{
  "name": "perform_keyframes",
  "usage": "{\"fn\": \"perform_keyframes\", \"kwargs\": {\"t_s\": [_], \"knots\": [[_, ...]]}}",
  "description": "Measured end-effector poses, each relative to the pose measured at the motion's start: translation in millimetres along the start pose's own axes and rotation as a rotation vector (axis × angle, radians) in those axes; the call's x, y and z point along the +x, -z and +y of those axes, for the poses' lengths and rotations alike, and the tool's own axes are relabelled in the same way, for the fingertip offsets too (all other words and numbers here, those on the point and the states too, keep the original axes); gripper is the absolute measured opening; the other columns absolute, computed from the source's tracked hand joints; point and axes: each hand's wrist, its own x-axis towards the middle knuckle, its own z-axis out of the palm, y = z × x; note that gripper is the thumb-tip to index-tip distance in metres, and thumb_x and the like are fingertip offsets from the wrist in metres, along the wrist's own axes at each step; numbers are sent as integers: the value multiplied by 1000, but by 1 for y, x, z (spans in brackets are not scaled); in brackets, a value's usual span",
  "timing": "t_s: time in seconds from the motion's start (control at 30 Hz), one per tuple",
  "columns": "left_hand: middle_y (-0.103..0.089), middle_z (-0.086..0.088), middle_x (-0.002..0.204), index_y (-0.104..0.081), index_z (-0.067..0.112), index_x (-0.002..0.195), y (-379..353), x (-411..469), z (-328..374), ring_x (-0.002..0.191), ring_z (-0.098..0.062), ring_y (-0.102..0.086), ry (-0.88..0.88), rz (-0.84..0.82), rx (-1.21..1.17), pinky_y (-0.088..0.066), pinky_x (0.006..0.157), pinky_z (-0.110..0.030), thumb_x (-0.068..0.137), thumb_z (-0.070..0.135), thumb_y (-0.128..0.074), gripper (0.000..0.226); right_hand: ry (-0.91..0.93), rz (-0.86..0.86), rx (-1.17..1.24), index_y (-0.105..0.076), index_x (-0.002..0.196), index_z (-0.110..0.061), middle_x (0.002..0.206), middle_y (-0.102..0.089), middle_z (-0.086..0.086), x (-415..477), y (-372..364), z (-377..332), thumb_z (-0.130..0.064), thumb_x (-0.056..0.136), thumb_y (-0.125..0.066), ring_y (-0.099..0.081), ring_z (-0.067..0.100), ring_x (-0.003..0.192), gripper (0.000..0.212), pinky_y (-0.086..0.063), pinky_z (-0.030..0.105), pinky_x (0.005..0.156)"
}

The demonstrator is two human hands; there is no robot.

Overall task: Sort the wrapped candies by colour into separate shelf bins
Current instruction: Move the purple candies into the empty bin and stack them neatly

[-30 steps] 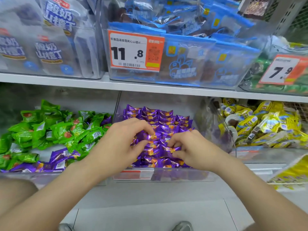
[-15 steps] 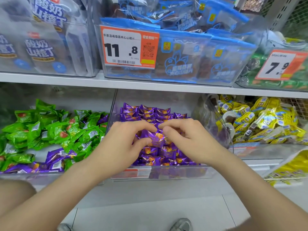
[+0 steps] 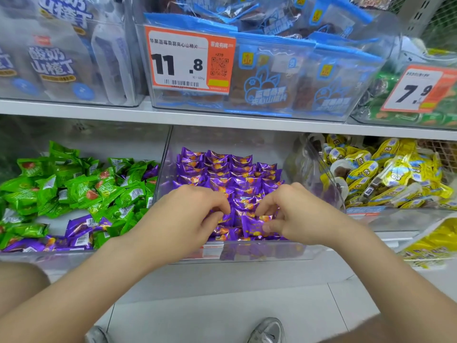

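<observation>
Sorting looks to be well under way but unfinished. Your right hand (image 3: 296,214) pinches a purple candy (image 3: 254,225) at the front of the middle bin (image 3: 272,253), with the thumb under the wrapper and the fingers (image 3: 277,201) curled over its top edge. Your left hand (image 3: 195,214) sits just beside it over the same front row, fingers curled down and thumb close beneath them. The knuckles hide the tips, so I cannot tell whether it clamps a wrapper or only rests on the pile.

Behind your hands the purple candies (image 3: 230,169) stand in tidy rows, and I see no other colour among them, so that bin appears sorted. You seem to be neatening its front row.

The left bin (image 3: 37,256) is where work is left. It is mostly green candies (image 3: 74,189), but stray purple candies (image 3: 79,229) lie along its front edge, and one more (image 3: 150,172) shows near the back against the divider. These need to cross into the middle bin.

The right bin (image 3: 311,169) holds yellow candies (image 3: 395,169) in a loose heap. A few clear or darker packets sit among them, too blurred to name, so check there too once the purple strays are out.
</observation>
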Motion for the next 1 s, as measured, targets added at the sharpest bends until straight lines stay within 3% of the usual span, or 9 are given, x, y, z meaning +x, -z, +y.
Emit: {"fn": "perform_keyframes", "kwargs": {"t_s": [0.1, 0.2, 0.47, 0.57, 0.63, 0.77, 0.87, 1.0], "knots": [[-68, 20, 96, -68, 37, 108, -1, -1, 2, 86, -3, -60, -37, -21, 35, -54, 78, -33, 100, 30, -59, 14, 45, 10, -65, -78, 99, -32, 84, -70, -17, 6, -7, -5, -31, 81, -89, -60, -4, 88, 22, -50, 23, 79], [-68, 18, 96, -66, 38, 107, -2, -2, 1, 87, -6, -61, -62, -27, 53, -55, 76, -36, 100, 31, -55, 14, 97, 24, -124, -79, 101, -33, 91, -75, -13, 10, -10, -12, -35, 79, -88, -65, 3, 89, 24, -55, 30, 83], [-66, 16, 93, -71, 32, 107, 5, -7, -5, 85, -5, -59, -110, 27, 45, -55, 77, -35, 99, 25, -58, 17, 121, 76, -193, -79, 98, -32, 88, -68, -13, 8, -8, -16, -48, 80, -80, -61, 5, 84, 24, -57, 38, 78], [-65, 16, 95, -72, 29, 107, 14, -10, -6, 91, -10, -60, -118, 118, 48, -54, 81, -33, 97, 22, -60, 17, 164, 215, -115, -78, 100, -31, 76, -65, -15, 9, -3, -33, -34, 92, -66, -57, 0, 70, 14, -54, 32, 78], [-62, 15, 94, -71, 29, 104, 25, -13, -8, 90, -10, -59, -84, 222, 56, -52, 80, -33, 96, 19, -63, 15, 208, 276, -32, -78, 103, -28, 70, -59, -20, 10, -2, -53, -21, 93, -60, -56, -2, 67, 21, -48, 24, 76], [-57, 10, 70, -65, 31, 87, 49, -26, -23, 70, -8, -56, 226, 397, 40, -50, 68, -38, 87, 21, -64, 10, 387, 303, 101, -77, 98, -25, 84, -63, -14, 16, -12, -110, -9, 89, -58, -58, 4, 80, 27, -45, 19, 78], [-63, 7, 62, -63, 30, 77, 71, -40, -58, 68, -16, -63, 546, 242, 79, -54, 67, -37, 83, 22, -62, 10, 493, 266, 154, -77, 97, -24, 90, -66, -6, 31, -31, -154, -6, 87, -56, -62, 8, 85, 29, -51, 28, 81], [-75, -1, 87, -74, 25, 84, 110, -73, -106, 83, -25, -73, 813, -224, 245, -61, 78, -39, 86, 18, -60, 16, 568, 131, 8, -76, 106, -24, 102, -71, -2, 58, -57, -197, -10, 90, -56, -66, 20, 101, 29, -55, 41, 89]]}}
